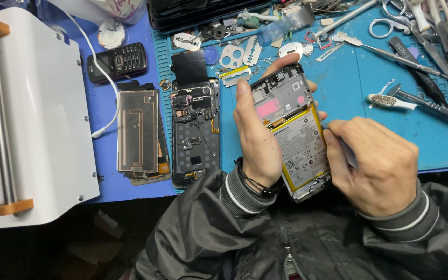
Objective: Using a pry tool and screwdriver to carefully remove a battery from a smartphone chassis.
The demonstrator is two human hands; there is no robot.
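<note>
My left hand [254, 136] grips an opened smartphone [292, 129] by its left edge, back cover off, showing a grey board with a pink patch and a white battery edged in yellow. My right hand [373, 167] is closed around a thin grey tool [349, 154], its tip near the battery's right edge. The phone is held tilted above the blue work mat [359, 103], close to my chest.
To the left lie a second stripped phone frame [195, 132], a copper-coloured panel [138, 130] and a small black keypad phone [116, 62]. A white machine [24, 114] fills the left side. Tweezers, scissors [385, 26], small parts and tools [421, 101] crowd the mat's back and right.
</note>
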